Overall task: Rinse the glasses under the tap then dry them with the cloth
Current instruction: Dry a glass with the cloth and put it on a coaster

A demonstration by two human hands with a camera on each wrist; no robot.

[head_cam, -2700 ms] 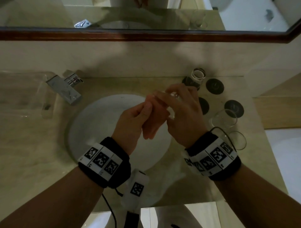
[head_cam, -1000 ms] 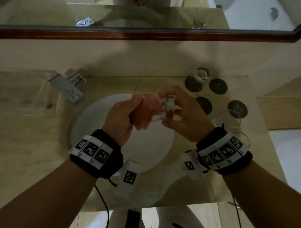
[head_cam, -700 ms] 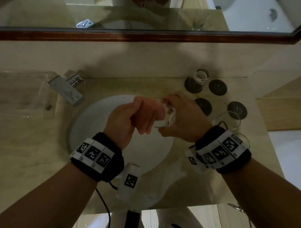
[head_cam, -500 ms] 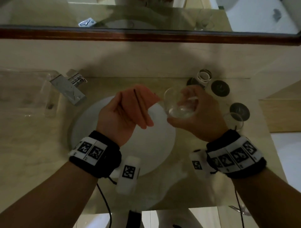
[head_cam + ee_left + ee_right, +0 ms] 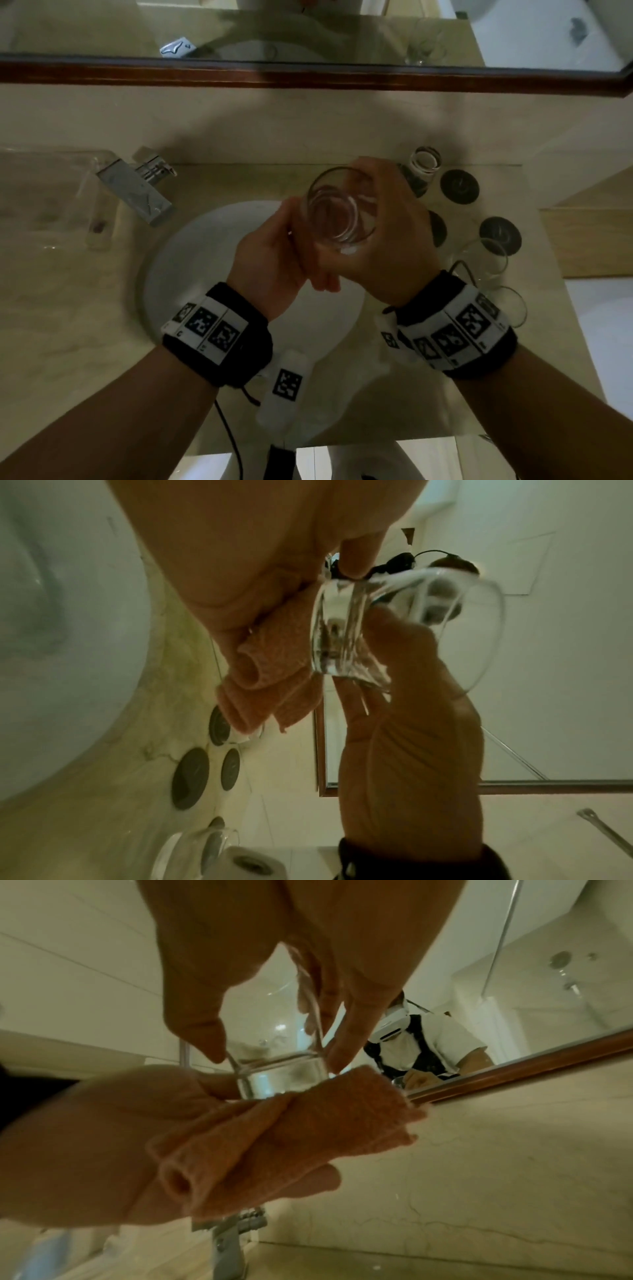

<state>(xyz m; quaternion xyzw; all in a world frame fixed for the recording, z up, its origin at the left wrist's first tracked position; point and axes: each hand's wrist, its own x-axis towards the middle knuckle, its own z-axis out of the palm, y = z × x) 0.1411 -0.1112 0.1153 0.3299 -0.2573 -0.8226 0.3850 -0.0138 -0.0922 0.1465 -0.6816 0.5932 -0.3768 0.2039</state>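
Observation:
My right hand (image 5: 387, 246) grips a clear glass tumbler (image 5: 339, 205) above the white basin (image 5: 191, 274), mouth turned up toward the head camera. My left hand (image 5: 274, 263) holds a folded peach cloth (image 5: 291, 1137) pressed against the tumbler's thick base (image 5: 281, 1077). In the left wrist view the cloth (image 5: 267, 674) bunches beside the glass (image 5: 359, 631), with the right hand's fingers (image 5: 394, 647) curled round its wall. The cloth is mostly hidden in the head view.
A chrome tap (image 5: 137, 192) stands at the basin's left. Right of the basin lie dark round coasters (image 5: 459, 186), a small glass on one (image 5: 423, 168) and two more clear glasses (image 5: 486, 257) (image 5: 510, 308). A wood-framed mirror (image 5: 308, 77) runs along the back.
The hands had parted half a second ago, cloth lifted clear of the glass. Now the left hand has brought the cloth back under the glass's base, and the glass is turned mouth-up.

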